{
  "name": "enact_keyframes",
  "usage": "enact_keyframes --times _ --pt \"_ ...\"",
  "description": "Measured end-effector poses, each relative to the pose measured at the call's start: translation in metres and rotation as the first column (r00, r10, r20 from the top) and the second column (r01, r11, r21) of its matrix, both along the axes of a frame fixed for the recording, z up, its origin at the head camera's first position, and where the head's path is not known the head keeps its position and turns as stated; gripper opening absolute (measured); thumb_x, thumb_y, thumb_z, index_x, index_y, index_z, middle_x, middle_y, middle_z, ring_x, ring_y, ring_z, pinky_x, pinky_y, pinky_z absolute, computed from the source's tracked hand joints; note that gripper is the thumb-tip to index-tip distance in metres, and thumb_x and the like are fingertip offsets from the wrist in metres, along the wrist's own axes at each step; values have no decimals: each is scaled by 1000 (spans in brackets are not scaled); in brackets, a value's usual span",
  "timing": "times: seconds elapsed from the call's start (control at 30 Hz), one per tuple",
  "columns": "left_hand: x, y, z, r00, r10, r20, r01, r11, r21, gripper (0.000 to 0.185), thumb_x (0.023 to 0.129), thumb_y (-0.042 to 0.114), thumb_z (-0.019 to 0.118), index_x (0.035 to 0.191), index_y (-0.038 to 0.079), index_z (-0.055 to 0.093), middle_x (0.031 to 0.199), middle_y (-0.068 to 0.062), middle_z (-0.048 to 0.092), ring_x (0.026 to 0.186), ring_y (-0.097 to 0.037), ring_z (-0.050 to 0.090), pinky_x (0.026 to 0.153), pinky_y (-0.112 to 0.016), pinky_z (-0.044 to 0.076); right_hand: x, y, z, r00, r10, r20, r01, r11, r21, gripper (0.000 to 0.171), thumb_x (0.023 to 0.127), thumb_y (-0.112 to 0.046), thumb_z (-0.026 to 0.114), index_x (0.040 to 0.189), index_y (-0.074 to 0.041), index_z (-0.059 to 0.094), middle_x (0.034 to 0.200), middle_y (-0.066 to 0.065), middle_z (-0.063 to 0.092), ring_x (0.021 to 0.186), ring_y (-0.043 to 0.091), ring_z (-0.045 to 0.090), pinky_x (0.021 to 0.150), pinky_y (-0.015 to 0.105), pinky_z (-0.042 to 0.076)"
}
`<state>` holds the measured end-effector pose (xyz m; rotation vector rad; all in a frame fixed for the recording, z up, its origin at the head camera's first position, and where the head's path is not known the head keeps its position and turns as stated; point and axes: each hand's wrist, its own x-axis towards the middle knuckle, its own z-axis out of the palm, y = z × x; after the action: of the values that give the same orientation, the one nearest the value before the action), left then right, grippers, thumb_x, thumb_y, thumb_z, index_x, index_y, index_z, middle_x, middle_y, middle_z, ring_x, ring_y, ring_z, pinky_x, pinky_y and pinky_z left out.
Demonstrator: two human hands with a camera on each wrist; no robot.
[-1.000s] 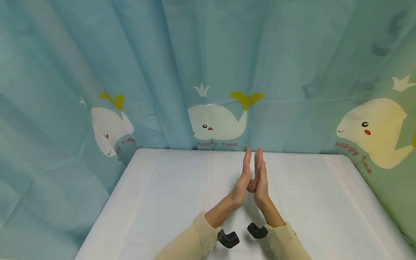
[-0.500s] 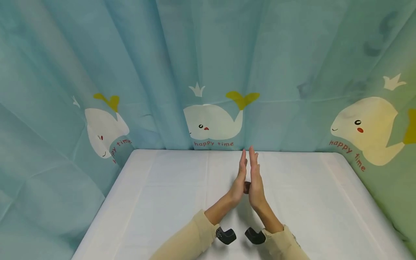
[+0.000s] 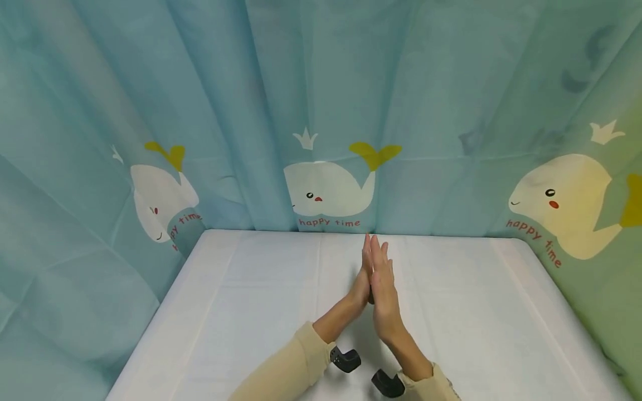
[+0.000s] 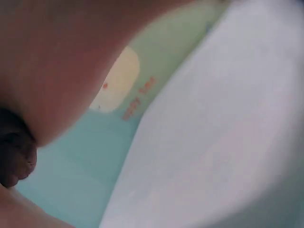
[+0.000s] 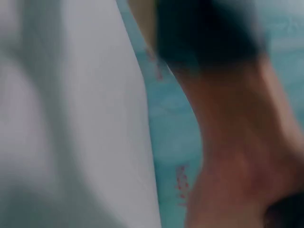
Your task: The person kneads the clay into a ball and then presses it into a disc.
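Between my two palms sits a brown, lumpy ball point(image 4: 18, 159) that looks like a walnut. Only a dark sliver of it shows in the head view; the hands hide the rest. My left hand point(image 3: 359, 287) presses it from the left with straight fingers pointing away from me. From the other side my right hand point(image 3: 386, 298) lies flat against it, fingers also straight. The fingertips of both hands come together near the table's far edge. In the right wrist view, the ball is not visible.
A white-covered table point(image 3: 261, 295) lies under the hands. Behind it and along its sides hangs a blue-green curtain point(image 3: 431, 111) printed with whales. Black camera mounts point(image 3: 346, 360) stick out from both wrists, close to each other.
Both hands have shifted left, still pressed around the ball. The right hand has slid and turned across it, so less of the ball shows.
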<state>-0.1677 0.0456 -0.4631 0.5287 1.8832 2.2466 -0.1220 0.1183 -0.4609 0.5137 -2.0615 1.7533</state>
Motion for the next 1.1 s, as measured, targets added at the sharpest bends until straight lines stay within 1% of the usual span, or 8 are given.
enact_keyframes --times 0.1,0.23,0.37,0.47,0.57,0.67,0.87,1.1 --pt "9 3 1 997 -66 43 63 995 73 69 110 56 9 166 19 -8 172 -9 -9 158 -31 -2 123 -58 0 -16 13 3 998 -39 41 40 999 -23 54 113 -33 15 167 -26 12 172 -2 9 158 23 -4 122 56 -5" --pt "19 4 12 993 -95 73 83 985 153 67 110 54 10 166 21 -7 172 -10 -8 158 -33 -3 125 -53 1 -33 28 -8 990 25 142 -1 986 -168 52 113 -36 10 166 -36 6 171 -13 2 156 9 -5 123 47 -3" --pt "13 -2 24 998 -34 49 28 991 131 67 110 56 10 166 25 -6 172 -5 -6 158 -28 0 125 -51 0 -23 18 -23 983 122 139 -95 979 -183 54 113 -35 6 167 -30 1 173 -6 -3 155 11 1 121 39 8" --pt "2 -7 23 1000 -1 -4 2 1000 19 64 110 53 5 166 25 -8 172 -1 -8 158 -24 -2 124 -55 -3 -8 4 -23 985 137 101 -120 980 -159 54 113 -32 6 167 -25 2 173 -2 -1 156 14 3 119 31 13" --pt "-4 -7 10 999 -44 -32 42 996 -75 62 110 49 -2 165 24 -14 171 1 -14 157 -23 -10 122 -58 -6 1 -3 -11 994 94 49 -87 988 -125 55 113 -31 8 167 -26 7 173 -5 3 157 14 -6 123 36 0" --pt "2 -5 -1 997 -80 -11 79 994 -72 62 110 49 -2 165 23 -15 171 0 -16 157 -26 -10 121 -60 -6 -7 2 -1 999 22 46 -18 996 -85 55 112 -33 11 167 -26 10 173 -7 3 157 16 -12 122 47 -13" --pt "18 1 6 993 -106 53 104 994 33 65 110 53 6 165 23 -12 172 -5 -14 157 -28 -6 123 -57 -3 -32 25 -21 985 -87 148 101 991 -90 54 113 -39 11 166 -33 7 172 -5 -4 155 15 -15 122 51 -10" --pt "-1 -4 7 999 40 -4 -40 999 24 65 111 49 8 166 18 -8 172 -7 -11 157 -32 -6 122 -60 -5 -2 0 -23 1000 -27 -10 27 999 22 56 112 -27 18 167 -15 11 172 13 8 157 25 -10 117 65 -15"
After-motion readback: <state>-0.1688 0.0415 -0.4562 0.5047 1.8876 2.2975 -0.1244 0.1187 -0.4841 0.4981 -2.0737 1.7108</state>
